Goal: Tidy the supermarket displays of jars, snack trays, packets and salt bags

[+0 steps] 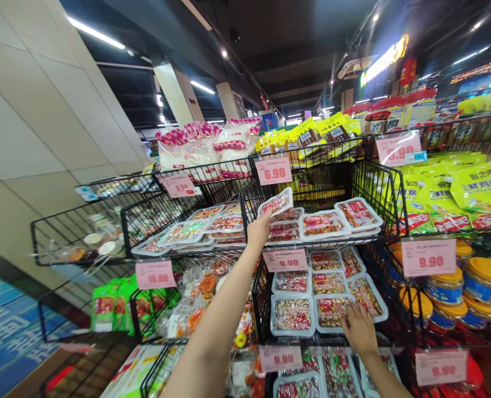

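head view, findings. left hand [259,229] is raised to the upper wire basket [370,185], fingers pinched on the near edge of a sealed tray pack [275,203]. the pack is tilted, far end up, just above the stacked packs [324,224] in that basket. right hand [358,327] lies flat, fingers apart, on the lower packs [292,315] in the middle basket [262,309], and grips nothing.

hazards noted:
- the pinch takes one edge only, so the pack may pivot and slip onto the stack or over the front rim.
- the stacked packs overlap unevenly, and a nudge from the wrist could slide them.
- the film lid could snag on the wire.
- the left forearm passes close to the pink price tag [285,260] and could knock it loose.
- weight on the right palm might dent the film beneath.
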Available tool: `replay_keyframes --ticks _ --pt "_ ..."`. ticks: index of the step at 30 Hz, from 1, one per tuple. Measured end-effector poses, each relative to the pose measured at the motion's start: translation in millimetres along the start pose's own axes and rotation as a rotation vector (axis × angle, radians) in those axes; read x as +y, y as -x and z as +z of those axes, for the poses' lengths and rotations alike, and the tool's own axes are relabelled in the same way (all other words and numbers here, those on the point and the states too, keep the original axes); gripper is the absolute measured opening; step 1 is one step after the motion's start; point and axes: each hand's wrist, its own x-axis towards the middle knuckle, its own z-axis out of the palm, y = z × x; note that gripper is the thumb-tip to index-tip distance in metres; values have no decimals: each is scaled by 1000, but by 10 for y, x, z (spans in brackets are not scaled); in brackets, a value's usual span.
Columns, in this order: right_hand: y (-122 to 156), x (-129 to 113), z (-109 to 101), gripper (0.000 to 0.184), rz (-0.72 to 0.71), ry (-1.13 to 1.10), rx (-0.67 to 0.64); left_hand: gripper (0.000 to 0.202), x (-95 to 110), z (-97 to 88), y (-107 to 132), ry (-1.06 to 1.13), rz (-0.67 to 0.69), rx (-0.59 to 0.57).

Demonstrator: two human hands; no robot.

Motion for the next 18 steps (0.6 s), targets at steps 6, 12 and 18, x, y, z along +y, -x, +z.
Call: replay_keyframes --ticks 6,12,18 --pt "-12 2 -45 34 -10 -13 -3 56 -118 -50 48 -1 178 -44" --pt "-12 -4 -61 28 -13 -34 -2 55 -69 -122 135 -171 262 -273" --pt "-6 -5 -78 24 -10 -47 -12 47 -45 -187 163 -152 278 -322"
